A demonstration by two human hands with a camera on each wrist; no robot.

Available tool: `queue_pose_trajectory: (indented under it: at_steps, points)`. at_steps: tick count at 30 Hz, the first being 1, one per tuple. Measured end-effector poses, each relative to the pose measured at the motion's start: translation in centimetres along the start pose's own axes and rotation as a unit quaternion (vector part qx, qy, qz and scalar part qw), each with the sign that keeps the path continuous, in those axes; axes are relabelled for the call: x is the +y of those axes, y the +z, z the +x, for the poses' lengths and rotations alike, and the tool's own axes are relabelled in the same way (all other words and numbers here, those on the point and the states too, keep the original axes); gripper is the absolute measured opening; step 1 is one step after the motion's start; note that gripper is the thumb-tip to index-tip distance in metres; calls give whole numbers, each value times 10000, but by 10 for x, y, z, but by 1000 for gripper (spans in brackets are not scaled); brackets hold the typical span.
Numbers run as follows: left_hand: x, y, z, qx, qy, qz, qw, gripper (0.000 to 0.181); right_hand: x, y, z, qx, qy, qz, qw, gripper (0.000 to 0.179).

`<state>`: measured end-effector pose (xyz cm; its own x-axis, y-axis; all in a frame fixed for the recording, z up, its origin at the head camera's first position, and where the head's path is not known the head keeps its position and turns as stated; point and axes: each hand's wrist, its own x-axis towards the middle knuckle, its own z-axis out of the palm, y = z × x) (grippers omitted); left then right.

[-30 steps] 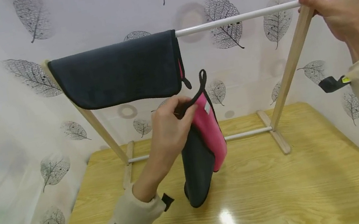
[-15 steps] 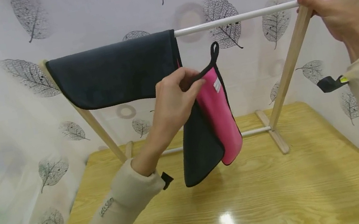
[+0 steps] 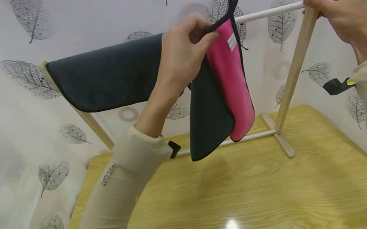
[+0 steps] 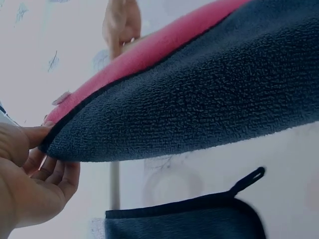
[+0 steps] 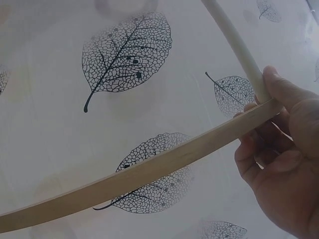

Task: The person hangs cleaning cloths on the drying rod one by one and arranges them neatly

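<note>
Between thumb and fingers my left hand (image 3: 184, 51) pinches the top edge of a two-sided towel (image 3: 230, 77), pink on one face and dark grey on the other. It hangs folded in front of the white rail (image 3: 268, 12), its black loop standing above the rail. In the left wrist view the grey face of this towel (image 4: 189, 94) shows a ribbed pile. My right hand (image 3: 349, 11) grips the rack's top right corner, where rail and wooden post (image 5: 149, 169) meet. A second dark grey towel (image 3: 107, 78) is draped over the rail's left half, partly hidden by my left hand.
The wooden rack's right foot (image 3: 278, 136) stands on the yellow wood-grain table (image 3: 275, 196). A lower white bar (image 3: 218, 144) links the rack's sides. A pale curtain (image 3: 106, 9) with leaf prints surrounds the table on the back and sides.
My left hand has risen and moved right, lifting the held towel from below the rail to rail height. The right hand stays on the rack corner.
</note>
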<state>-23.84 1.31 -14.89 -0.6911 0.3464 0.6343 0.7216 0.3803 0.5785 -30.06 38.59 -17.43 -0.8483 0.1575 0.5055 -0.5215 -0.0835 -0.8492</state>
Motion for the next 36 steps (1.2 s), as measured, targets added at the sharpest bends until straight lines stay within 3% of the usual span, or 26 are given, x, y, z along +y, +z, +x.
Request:
queue_pose_trajectory:
  at_steps: [5, 10, 18, 24, 30, 36]
  points:
    - [4, -4, 23, 31, 173, 190, 9997, 26, 0, 0, -1, -18, -30, -140, 9999, 17]
    - [4, -1, 41, 17, 156, 384, 9991, 27, -1, 0, -2, -13, 49, -101, 9999, 18]
    - [-1, 3, 66, 75, -204, 597, 9980, 29, -2, 1, -1, 54, 143, 36, 9999, 16]
    - [-10, 8, 77, 154, -548, 887, 9944, 31, -1, 1, -1, 69, 109, -29, 9999, 15]
    - [-18, 11, 84, 199, -1008, 1507, 9832, 32, 0, 1, -2, 8, 84, -77, 9999, 17]
    - [-22, 13, 87, 112, -1272, 2156, 9681, 31, 0, 1, -1, 7, 14, 30, 10000, 16]
